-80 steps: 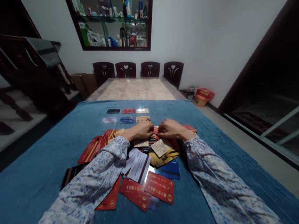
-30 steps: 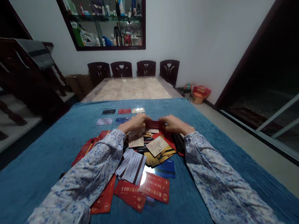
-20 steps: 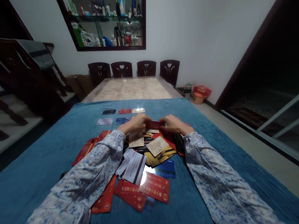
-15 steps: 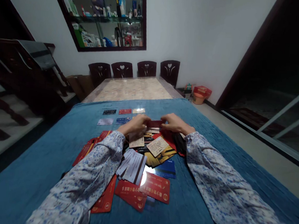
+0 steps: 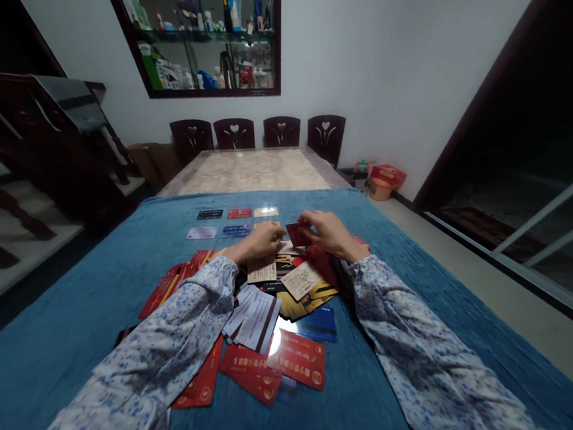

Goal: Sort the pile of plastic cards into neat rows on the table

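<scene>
Left hand and right hand, near but apart
2 forearms angle inward; the left hand curls loosely, the right sits slightly higher in a pinch.

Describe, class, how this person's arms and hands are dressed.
The left sleeve and right sleeve match: long, loose, wrinkled, whitish fabric with small blue and purplish-blue specks, reaching the wrists. The left hand and right hand are ungloved.
</scene>
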The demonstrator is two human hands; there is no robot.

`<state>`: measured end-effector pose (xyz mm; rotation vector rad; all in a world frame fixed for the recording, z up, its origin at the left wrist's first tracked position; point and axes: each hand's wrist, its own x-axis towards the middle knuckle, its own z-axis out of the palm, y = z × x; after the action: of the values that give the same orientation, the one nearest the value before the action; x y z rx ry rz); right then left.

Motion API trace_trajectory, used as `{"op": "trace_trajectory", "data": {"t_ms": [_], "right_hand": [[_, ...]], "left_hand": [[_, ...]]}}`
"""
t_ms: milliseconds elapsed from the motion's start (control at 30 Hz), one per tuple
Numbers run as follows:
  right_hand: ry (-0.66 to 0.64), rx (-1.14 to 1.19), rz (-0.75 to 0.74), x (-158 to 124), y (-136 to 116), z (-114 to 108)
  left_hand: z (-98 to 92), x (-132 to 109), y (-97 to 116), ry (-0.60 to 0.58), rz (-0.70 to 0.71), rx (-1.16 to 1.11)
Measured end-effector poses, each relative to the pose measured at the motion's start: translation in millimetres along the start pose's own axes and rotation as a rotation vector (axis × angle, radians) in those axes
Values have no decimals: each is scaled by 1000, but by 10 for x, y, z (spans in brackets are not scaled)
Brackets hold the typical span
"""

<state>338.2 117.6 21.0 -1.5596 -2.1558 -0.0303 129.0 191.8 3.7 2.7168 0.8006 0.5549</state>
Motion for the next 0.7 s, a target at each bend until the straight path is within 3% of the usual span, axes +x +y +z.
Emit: {"op": "trace_trajectory", "data": {"t_ms": [300, 567, 700], "right_hand": [[35, -146, -22, 1, -87, 60], [35, -14, -35, -35, -68, 123], [-67, 21, 11, -51, -18, 194]], "left_hand": [[-59, 9, 124, 285, 39, -118], [-47, 33, 180, 283, 47, -62], [-49, -19, 122, 300, 2, -77]]}}
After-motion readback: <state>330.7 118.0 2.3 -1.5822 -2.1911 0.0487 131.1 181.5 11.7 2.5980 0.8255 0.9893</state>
